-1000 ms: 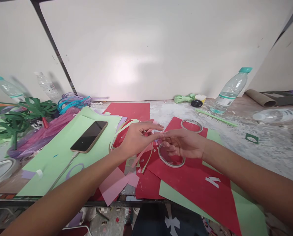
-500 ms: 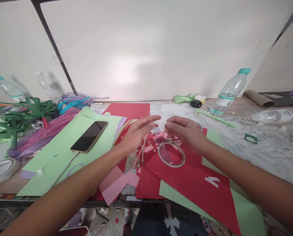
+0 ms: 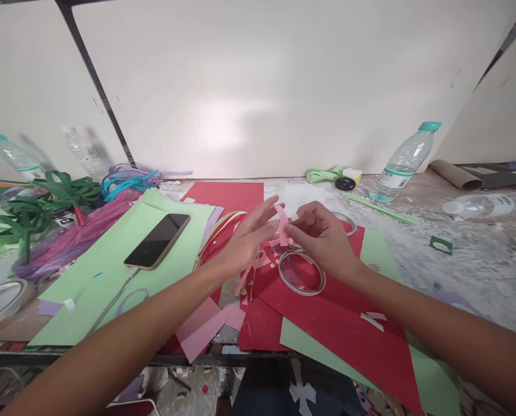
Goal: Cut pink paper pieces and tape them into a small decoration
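A curled pink paper strip (image 3: 282, 226) stands between my two hands above the red paper. My right hand (image 3: 327, 237) pinches it between thumb and forefinger. On the other side, my left hand (image 3: 249, 237) has its fingers stretched out, the tips at the strip's edge; whether they press on it I cannot make out. Just below the right hand, a roll of narrow tape (image 3: 282, 278) lies on the red paper (image 3: 340, 323). Pink paper scraps (image 3: 242, 281) are scattered beneath my hands, partly hidden by them.
To the left, a phone (image 3: 157, 241) with a cable rests on green paper (image 3: 84, 283). Green paper pompoms (image 3: 69, 190) lie farther left, near a wide tape roll (image 3: 6, 300). A water bottle (image 3: 403, 164) stands at the back right, with another bottle (image 3: 492, 203) lying beside it.
The pink strip now shows upright between my hands. My right hand's fingers have turned and closed on it, while my left hand has tilted its fingers upward.
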`<state>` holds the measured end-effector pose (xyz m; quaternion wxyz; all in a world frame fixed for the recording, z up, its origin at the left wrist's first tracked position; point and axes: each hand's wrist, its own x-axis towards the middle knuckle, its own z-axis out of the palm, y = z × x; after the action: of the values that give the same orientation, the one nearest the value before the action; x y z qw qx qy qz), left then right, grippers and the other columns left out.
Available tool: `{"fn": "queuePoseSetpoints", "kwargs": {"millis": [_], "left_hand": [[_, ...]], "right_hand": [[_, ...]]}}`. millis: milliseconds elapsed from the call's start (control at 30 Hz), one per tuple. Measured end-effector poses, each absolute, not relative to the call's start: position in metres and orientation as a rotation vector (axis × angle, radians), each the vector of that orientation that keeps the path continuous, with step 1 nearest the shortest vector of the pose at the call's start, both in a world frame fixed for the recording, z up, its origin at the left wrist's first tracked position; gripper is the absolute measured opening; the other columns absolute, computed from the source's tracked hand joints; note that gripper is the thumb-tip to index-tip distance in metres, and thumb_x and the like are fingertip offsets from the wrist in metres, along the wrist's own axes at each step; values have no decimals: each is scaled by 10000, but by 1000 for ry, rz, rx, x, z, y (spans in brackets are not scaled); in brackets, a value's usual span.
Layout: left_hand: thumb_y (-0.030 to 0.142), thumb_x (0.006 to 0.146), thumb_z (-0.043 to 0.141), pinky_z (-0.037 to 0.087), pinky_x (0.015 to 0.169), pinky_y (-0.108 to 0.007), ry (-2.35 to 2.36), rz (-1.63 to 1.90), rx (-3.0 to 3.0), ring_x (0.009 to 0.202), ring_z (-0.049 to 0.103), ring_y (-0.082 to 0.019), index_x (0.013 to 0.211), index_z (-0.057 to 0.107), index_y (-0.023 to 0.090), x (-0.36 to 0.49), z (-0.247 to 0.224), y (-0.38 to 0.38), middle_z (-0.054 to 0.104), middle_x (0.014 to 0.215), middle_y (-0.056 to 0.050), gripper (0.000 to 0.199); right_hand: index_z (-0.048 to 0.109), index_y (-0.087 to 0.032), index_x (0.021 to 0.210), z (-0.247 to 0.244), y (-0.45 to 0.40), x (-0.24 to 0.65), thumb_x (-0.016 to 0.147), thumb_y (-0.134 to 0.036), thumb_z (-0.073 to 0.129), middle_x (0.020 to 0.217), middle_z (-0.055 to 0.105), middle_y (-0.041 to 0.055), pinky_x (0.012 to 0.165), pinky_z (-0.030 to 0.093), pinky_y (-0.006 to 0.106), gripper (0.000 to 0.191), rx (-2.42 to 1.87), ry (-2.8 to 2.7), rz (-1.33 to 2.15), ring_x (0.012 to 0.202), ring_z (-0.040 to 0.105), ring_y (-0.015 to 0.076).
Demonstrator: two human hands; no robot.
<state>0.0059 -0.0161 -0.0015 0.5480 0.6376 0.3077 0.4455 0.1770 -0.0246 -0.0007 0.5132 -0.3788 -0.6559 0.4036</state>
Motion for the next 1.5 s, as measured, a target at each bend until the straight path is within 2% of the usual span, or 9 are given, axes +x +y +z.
{"fn": "queuePoseSetpoints", "kwargs": {"millis": [67,167,233,333,467,600,767,967,1500], "left_hand": [[367,823,591,476,865,-338,861,1080,1542,1143,527,-220,1335,423,334,7,-3,-17,474,1364,-61,540],[388,816,583,473,722,-288,986,1062,1673,831,590,-160,1050,632,196,9,-3,-17,644,986,-63,306],[376,822,563,441,662,-265,1006,1021,1766,700,546,-125,816,670,151,10,-1,-17,636,788,-37,249],[332,810,568,405,608,-242,988,996,1798,633,495,-102,721,662,144,10,1,-17,603,688,-12,228],[318,796,581,385,568,-226,976,979,1732,601,472,-92,706,645,144,9,2,-18,571,648,4,206],[339,796,588,401,588,-227,972,1055,1640,632,506,-100,733,648,144,8,2,-17,598,693,-8,214],[353,806,578,352,528,-227,969,1126,1647,552,447,-83,729,664,151,6,5,-16,572,639,9,233],[329,796,590,394,590,-229,912,1159,1627,624,498,-97,770,691,152,7,4,-16,615,688,-8,206],[325,729,665,460,650,-264,958,1199,1568,712,594,-134,773,709,185,7,1,-14,677,760,-22,154]], "right_hand": [[441,-237,852,-1,-22,178,800,-282,627,668,543,-36,545,407,254,198,-930,-1549,880,615,532,125],[466,-229,848,-3,-19,180,778,-259,648,646,553,-35,534,396,249,198,-936,-1517,773,599,517,121],[476,-223,832,-4,-18,180,776,-250,649,631,556,-34,522,389,243,184,-943,-1529,743,581,509,116],[493,-217,818,-4,-20,179,779,-243,646,638,564,-26,511,391,237,160,-964,-1553,727,580,512,114],[519,-215,844,-2,-22,178,782,-242,643,686,585,-10,525,415,243,141,-977,-1563,745,608,539,122],[574,-203,825,-1,-21,181,802,-241,621,744,594,6,571,424,259,65,-949,-1621,695,655,542,126],[625,-194,765,0,-21,185,839,-259,572,665,583,4,564,408,265,112,-962,-1736,684,621,515,126],[646,-194,748,-1,-21,183,844,-290,563,756,666,36,633,441,284,159,-1043,-1798,681,708,576,158],[674,-187,796,0,-22,183,848,-310,554,741,680,36,614,437,278,180,-1099,-1845,649,682,578,154]]}}
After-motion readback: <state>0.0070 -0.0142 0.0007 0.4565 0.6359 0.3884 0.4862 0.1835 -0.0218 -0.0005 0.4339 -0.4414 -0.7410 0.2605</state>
